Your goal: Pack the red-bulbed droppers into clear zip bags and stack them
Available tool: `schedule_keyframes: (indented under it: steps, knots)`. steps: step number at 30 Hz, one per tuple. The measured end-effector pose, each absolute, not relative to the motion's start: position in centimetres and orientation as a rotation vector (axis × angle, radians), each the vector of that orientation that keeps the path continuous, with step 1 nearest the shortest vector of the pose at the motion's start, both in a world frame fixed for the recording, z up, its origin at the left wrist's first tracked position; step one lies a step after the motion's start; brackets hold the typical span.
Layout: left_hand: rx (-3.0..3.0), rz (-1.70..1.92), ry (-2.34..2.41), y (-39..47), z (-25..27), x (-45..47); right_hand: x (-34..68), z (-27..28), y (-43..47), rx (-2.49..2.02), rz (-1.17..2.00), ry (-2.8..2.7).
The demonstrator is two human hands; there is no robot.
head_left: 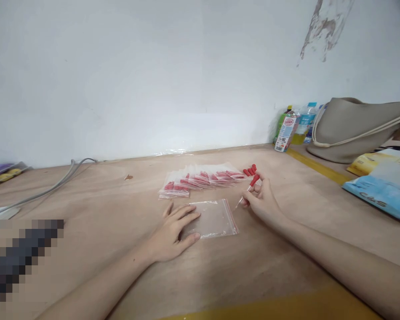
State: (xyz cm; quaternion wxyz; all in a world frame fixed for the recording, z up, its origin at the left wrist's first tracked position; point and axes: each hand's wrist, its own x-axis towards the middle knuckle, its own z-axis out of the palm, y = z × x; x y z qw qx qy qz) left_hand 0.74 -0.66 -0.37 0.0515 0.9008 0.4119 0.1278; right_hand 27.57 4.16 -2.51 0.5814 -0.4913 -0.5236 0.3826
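Note:
A clear zip bag (215,218) with a red line along its right edge lies flat on the table. My left hand (178,229) rests on the bag's left end, fingers spread. Just right of the bag, my right hand (260,198) holds a glass dropper (254,180) with a red rubber bulb, its thin tip slanting down to the left toward the bag's zip edge. Beyond both hands lies a fanned row of filled zip bags (200,179) with red bulbs showing inside. Several loose red-bulbed droppers (250,170) lie at the row's right end.
Bottles (286,131) and a grey bag (350,129) stand at the back right. Blue and yellow packages (383,193) lie on the right. A grey cable (58,183) runs across the left side, near a purple and yellow package (6,174). A white wall (136,80) rises behind.

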Motion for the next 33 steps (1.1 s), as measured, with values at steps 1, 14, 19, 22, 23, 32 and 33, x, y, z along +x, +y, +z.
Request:
schedule_keyframes:
  steps: [1,14,19,22,23,32,33]
  knots:
    - [2.743,0.391,1.262,-0.7,-0.4,0.8,27.5,-2.7,4.2,-1.141,0.920,-1.202]
    - [2.727,0.447,1.377,-0.8,-0.6,0.8,27.5,-2.9,3.8,-1.056,1.009,-1.088]
    - [2.727,0.448,1.374,-0.9,-0.6,0.8,28.5,-2.5,4.1,-1.160,0.912,-1.071]
    - [2.725,0.450,1.369,-0.8,-0.6,0.8,28.0,-2.7,3.8,-1.154,0.963,-1.077]
    - [2.727,0.451,1.367,-0.8,-0.6,0.8,27.8,-2.7,3.7,-1.143,0.984,-1.083]
    - [2.720,0.448,1.377,-0.8,-0.6,0.9,27.9,-3.0,3.5,-1.135,1.080,-1.426]
    - [2.715,0.448,1.381,-0.8,-0.5,0.9,28.3,-2.8,3.6,-1.140,1.045,-1.570]
